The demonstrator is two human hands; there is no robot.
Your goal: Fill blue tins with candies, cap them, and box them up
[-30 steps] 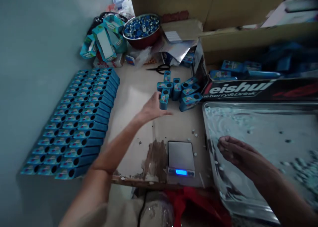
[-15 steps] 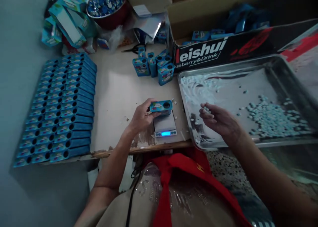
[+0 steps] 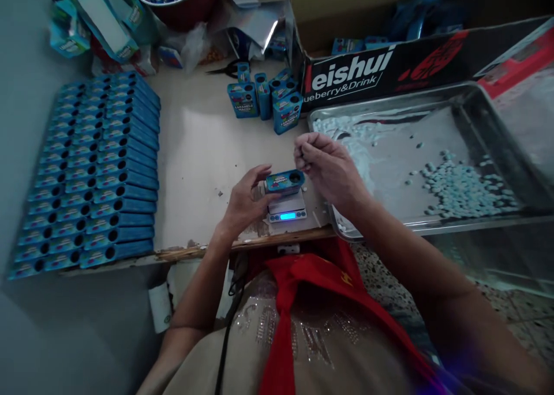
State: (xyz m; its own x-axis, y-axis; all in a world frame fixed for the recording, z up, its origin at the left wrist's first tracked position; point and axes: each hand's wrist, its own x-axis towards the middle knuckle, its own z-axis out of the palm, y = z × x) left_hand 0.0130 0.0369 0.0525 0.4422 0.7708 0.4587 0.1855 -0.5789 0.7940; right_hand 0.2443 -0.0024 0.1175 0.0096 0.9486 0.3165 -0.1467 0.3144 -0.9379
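A small blue candy box [image 3: 283, 182] stands on the digital scale [image 3: 288, 209], its round dark opening facing up. My left hand [image 3: 247, 202] holds the box at its left end, thumb on the near side and fingers partly hidden behind. Just above and right of the opening, my right hand [image 3: 324, 164] is closed, fingertips pinched together. The pale candies seen in it earlier are now mostly hidden by the fingers. To the right, a metal tray [image 3: 415, 229] carries a heap of pale blue candies [image 3: 465, 187] and white powder.
Tight rows of blue boxes [image 3: 99, 170] fill the left side. Several more boxes [image 3: 243, 101] stand behind the scale, near scissors [image 3: 227, 69]. A large black-printed carton [image 3: 355, 72] and a red bowl [image 3: 186, 11] of blue wrapped pieces are at the back.
My right hand has moved left from over the tray to above the box, closing around the candies. My left hand stays at the box. The view has shifted slightly.
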